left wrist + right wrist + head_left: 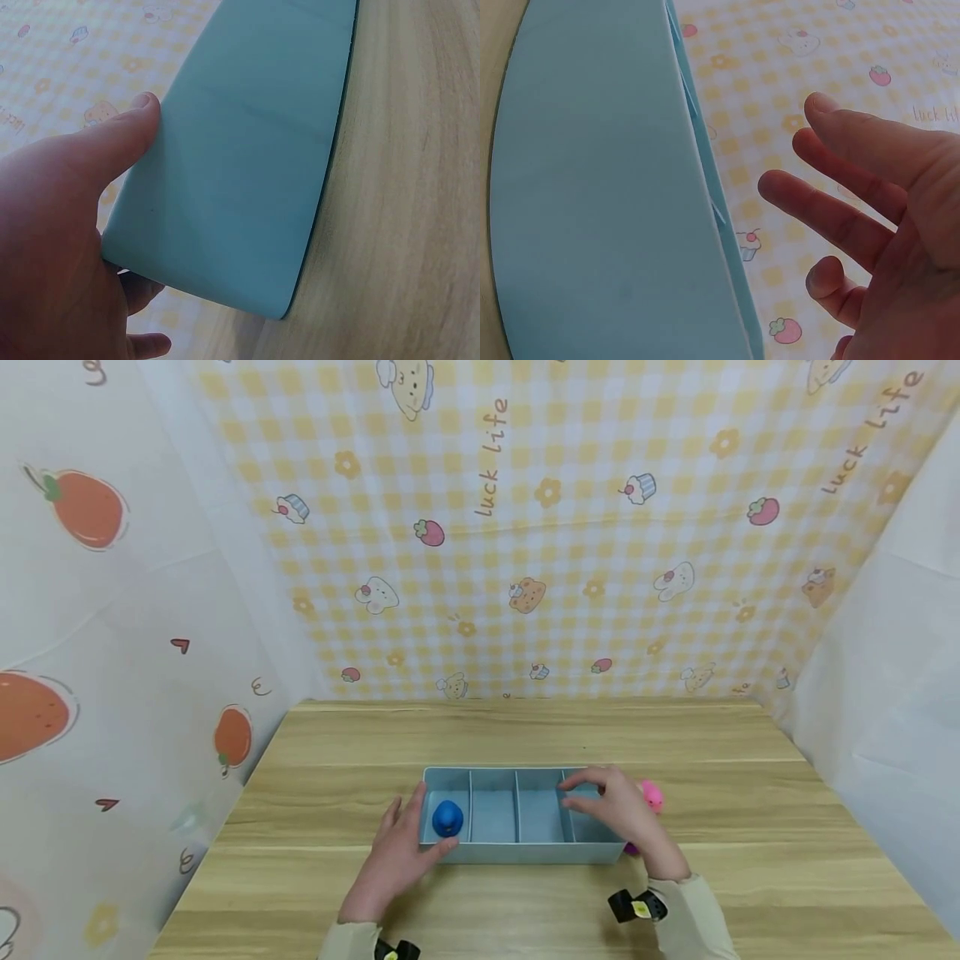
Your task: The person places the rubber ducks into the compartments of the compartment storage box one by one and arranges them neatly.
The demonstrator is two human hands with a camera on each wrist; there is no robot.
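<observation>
A pale blue-green box [525,853] with several compartments in a row lies on the table. My left hand [401,858] holds its left end, the thumb along the front rim and the fingers at the left side. In the leftmost compartment sits a small blue toy [447,817] with a round top on a wider base. My right hand [622,810] hovers over the box's right end, thumb and index finger apart. Nothing is between its fingers [810,206] in the right wrist view. The box's outer wall [232,165] fills much of the left wrist view.
A pink toy [651,795] lies just right of the box, partly behind my right hand. Below it, a purple thing [631,848] is mostly hidden by that wrist. The wooden table [765,827] meets a checked cloth backdrop [525,552] at the back.
</observation>
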